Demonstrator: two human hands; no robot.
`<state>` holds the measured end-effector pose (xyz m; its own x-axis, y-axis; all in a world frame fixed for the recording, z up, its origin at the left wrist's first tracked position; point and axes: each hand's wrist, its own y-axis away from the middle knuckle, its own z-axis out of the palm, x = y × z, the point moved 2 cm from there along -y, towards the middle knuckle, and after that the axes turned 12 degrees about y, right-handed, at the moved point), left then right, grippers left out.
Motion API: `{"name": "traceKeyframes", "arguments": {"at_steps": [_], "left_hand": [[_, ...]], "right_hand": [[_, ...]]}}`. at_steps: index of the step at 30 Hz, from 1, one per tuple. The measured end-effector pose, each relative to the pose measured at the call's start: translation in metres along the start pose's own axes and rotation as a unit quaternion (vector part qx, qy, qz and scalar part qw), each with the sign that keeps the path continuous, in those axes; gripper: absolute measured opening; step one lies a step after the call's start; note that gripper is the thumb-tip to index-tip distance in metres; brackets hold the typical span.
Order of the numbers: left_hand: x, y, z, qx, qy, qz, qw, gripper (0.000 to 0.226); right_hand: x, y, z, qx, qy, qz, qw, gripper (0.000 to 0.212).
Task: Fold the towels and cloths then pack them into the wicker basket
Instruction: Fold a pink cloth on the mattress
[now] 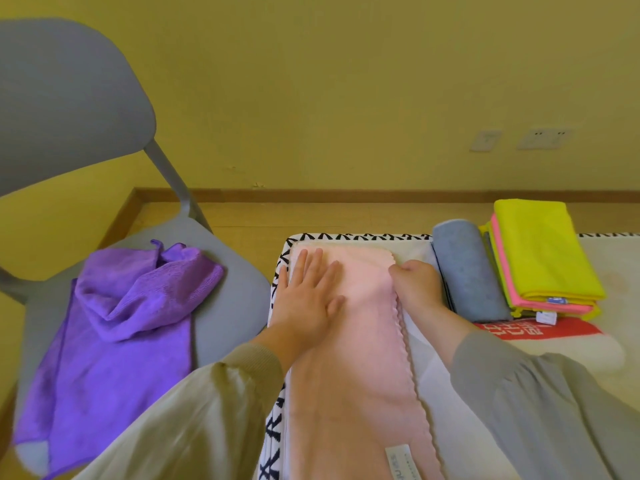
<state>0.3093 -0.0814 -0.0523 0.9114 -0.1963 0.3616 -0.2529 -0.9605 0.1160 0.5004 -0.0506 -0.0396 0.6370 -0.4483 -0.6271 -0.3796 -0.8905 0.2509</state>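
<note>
Status: folding is partly complete; packing has not begun.

1. Your left hand [308,299] lies flat on the far half of the pink towel [353,393], fingers straight and spread, pressing it down and gripping nothing.
2. Your right hand [414,285] sits at the towel's scalloped right edge near the far corner. The fingers are curled under and appear to pinch that edge; the fingertips themselves are hidden.
3. The pink towel lies lengthwise on the table cover [609,258], running from the far edge toward you as a long narrow strip. Judge it as folded once lengthwise, with its crosswise folds yet to be made.
4. Finished items: a grey towel roll [465,271] lies just right of your right hand, touching a folded stack of yellow and pink cloths [543,254] on its far side.
5. Outstanding items: a purple cloth [121,323] lies crumpled and unfolded on the seat of the grey chair [69,98] to your left.
6. The wicker basket is not in view, so nothing shown is packed.

Remaining work: finish the pink towel, fold the purple cloth, then load every item into the basket.
</note>
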Motion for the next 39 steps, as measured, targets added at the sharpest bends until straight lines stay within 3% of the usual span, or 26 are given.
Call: {"name": "traceKeyframes", "arguments": {"at_steps": [4, 8, 12, 16, 22, 24, 30, 33, 39], "left_hand": [[0.002, 0.002, 0.004, -0.020, -0.017, 0.013, 1.000, 0.060], [-0.002, 0.003, 0.011, -0.039, -0.030, -0.001, 0.999, 0.060], [-0.004, 0.007, 0.017, -0.034, -0.020, -0.003, 0.999, 0.061], [-0.006, 0.006, 0.023, -0.018, -0.037, -0.004, 0.999, 0.061], [-0.007, 0.008, 0.030, 0.002, -0.053, 0.008, 0.999, 0.071], [-0.008, 0.009, 0.030, 0.015, -0.046, 0.011, 0.999, 0.066], [-0.010, 0.010, 0.031, 0.044, -0.020, 0.019, 0.999, 0.064], [-0.010, 0.010, 0.031, 0.051, -0.017, 0.024, 0.998, 0.063], [-0.012, 0.010, 0.033, 0.062, -0.017, 0.022, 0.998, 0.064]], "right_hand": [[0.007, -0.003, -0.001, 0.033, 0.020, -0.013, 0.999, 0.034], [0.009, -0.009, 0.003, -0.011, 0.108, -0.002, 0.994, 0.034], [0.000, -0.010, 0.004, -0.072, 0.128, 0.047, 0.988, 0.025], [-0.014, -0.023, 0.002, -0.057, 0.128, 0.029, 0.990, 0.031], [-0.021, -0.035, 0.008, -0.020, -0.032, -0.031, 0.999, 0.013], [-0.021, -0.038, 0.008, -0.004, -0.079, -0.017, 0.997, 0.019], [-0.005, -0.038, 0.012, -0.108, -0.150, -0.029, 0.982, 0.035], [0.007, -0.045, 0.013, -0.022, -0.078, -0.035, 0.996, 0.041], [-0.011, -0.043, 0.014, 0.045, 0.045, -0.070, 0.996, 0.021]]}}
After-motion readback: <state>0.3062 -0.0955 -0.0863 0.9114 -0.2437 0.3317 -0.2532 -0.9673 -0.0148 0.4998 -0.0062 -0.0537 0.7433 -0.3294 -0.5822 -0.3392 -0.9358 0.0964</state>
